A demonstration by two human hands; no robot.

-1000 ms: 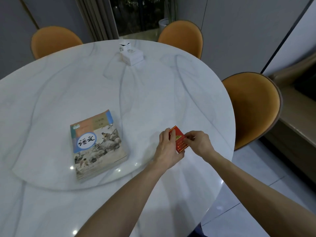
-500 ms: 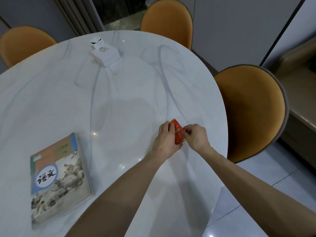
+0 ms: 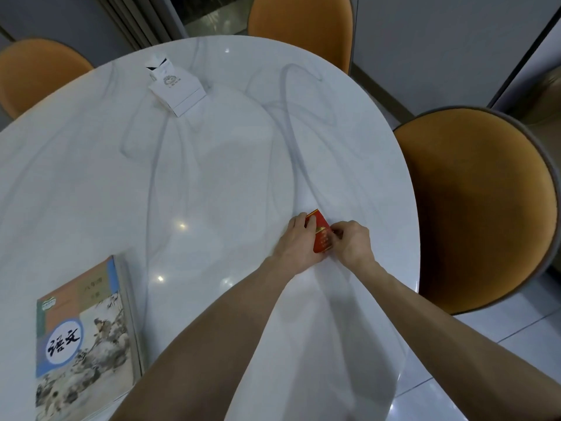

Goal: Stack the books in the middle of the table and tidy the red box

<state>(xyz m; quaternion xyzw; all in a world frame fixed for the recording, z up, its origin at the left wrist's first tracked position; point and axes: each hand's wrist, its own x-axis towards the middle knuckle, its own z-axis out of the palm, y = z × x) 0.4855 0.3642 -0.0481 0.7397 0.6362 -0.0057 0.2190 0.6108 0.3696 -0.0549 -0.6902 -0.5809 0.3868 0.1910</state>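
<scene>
A small red box (image 3: pixel 321 233) with gold print lies on the white marble table (image 3: pixel 230 165) near its right edge. My left hand (image 3: pixel 299 243) wraps its left side, fingers over the top corner. My right hand (image 3: pixel 352 243) pinches its right edge with fingertips. A stack of books (image 3: pixel 85 335) with a painted cover and a blue circle of black characters rests at the lower left of the table, apart from both hands.
A white box (image 3: pixel 176 86) with an open flap sits at the far side of the table. Orange chairs stand at the right (image 3: pixel 479 205), far middle (image 3: pixel 300 22) and far left (image 3: pixel 39 68). Tiled floor shows at the lower right.
The view has swung right, so the books slid to the lower left of the picture. Both hands stay on the red box in nearly the same spot.
</scene>
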